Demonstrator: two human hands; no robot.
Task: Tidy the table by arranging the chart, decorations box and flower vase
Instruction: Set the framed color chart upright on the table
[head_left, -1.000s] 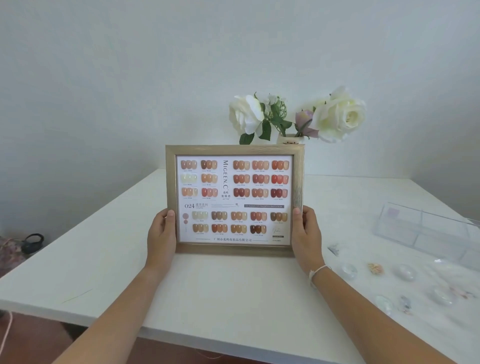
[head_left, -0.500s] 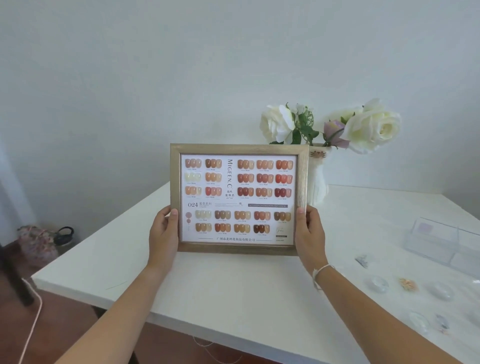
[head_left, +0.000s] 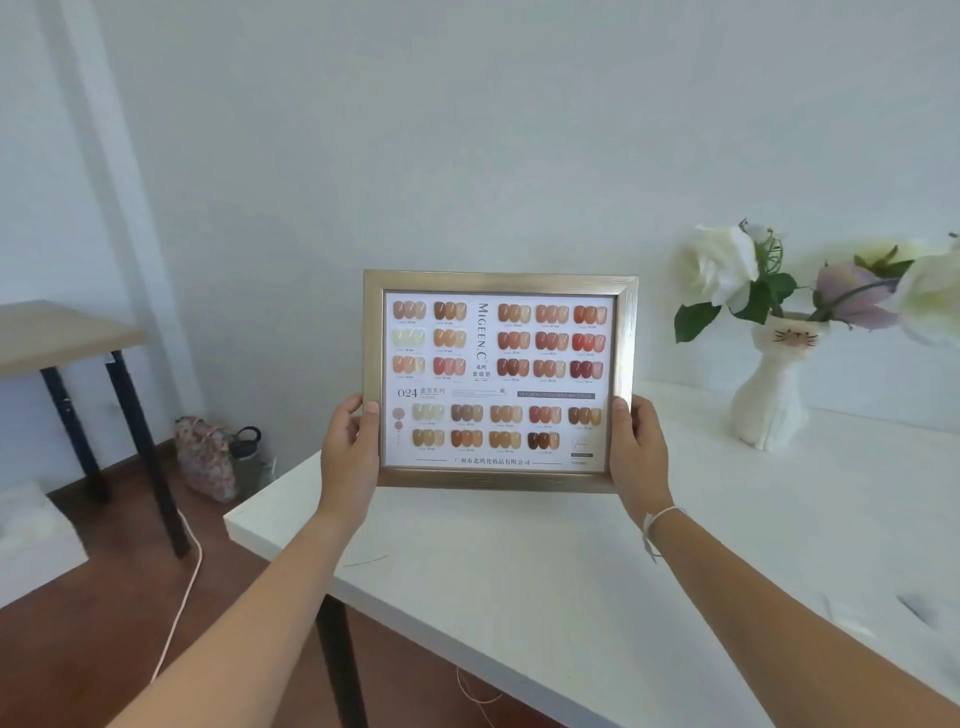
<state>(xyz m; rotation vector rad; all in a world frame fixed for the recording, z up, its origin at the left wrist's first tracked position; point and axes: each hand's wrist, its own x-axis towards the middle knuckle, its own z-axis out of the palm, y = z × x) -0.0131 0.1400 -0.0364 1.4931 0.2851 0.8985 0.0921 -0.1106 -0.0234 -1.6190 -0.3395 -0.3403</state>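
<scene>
Chart: the chart (head_left: 500, 380), a framed card of nail colours in a gold frame, is held upright in the air over the near left corner of the worktop, facing the person.
Left hand: the left hand (head_left: 349, 451) grips the frame's left side low down, at about 8 o'clock on the frame; its fingers (head_left: 370, 422) are wrapped round the edge, thumb on the front.
Right hand: the right hand (head_left: 638, 453) grips the right side low down, at about 4 o'clock; fingers closed on the frame, a white band on the wrist.
Flower vase: the flower vase (head_left: 775, 385), white and cat-shaped with white and purple flowers, stands on the worktop at 3 o'clock from the chart, well apart from it.
Worktop: the worktop (head_left: 571, 571) is white.
Floor: at 9 o'clock from the chart a flowery bag (head_left: 207, 457) sits on the brown floor by the wall, near a second wooden table (head_left: 62, 332).
</scene>
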